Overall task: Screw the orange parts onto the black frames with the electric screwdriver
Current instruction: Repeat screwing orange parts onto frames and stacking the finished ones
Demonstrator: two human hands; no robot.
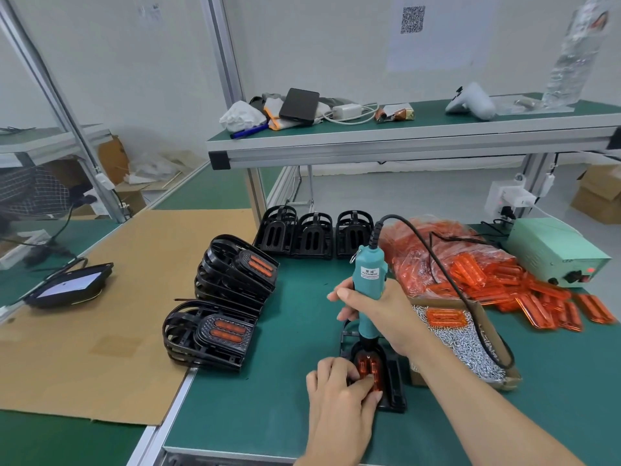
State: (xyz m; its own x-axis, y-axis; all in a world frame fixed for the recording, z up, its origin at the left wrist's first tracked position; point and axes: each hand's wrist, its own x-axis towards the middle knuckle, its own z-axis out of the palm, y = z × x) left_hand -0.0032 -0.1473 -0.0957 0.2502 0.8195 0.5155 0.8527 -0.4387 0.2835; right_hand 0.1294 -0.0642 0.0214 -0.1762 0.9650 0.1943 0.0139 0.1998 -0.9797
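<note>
A black frame [395, 381] lies on the green mat in front of me with an orange part [369, 366] seated in it. My right hand [383, 314] grips the teal electric screwdriver [368, 280] upright, its tip down on the far end of the orange part. My left hand [339, 388] presses its fingers on the orange part and the frame's left side. Two stacks of frames with orange parts fitted [215, 331] [240, 270] stand to the left.
Three bare black frames [314, 235] line up at the back. A bag and loose heap of orange parts [487, 274] lies right. A cardboard box of screws [467, 341] holds one orange part. The screwdriver's power unit [554, 250] sits far right; its cable crosses the box.
</note>
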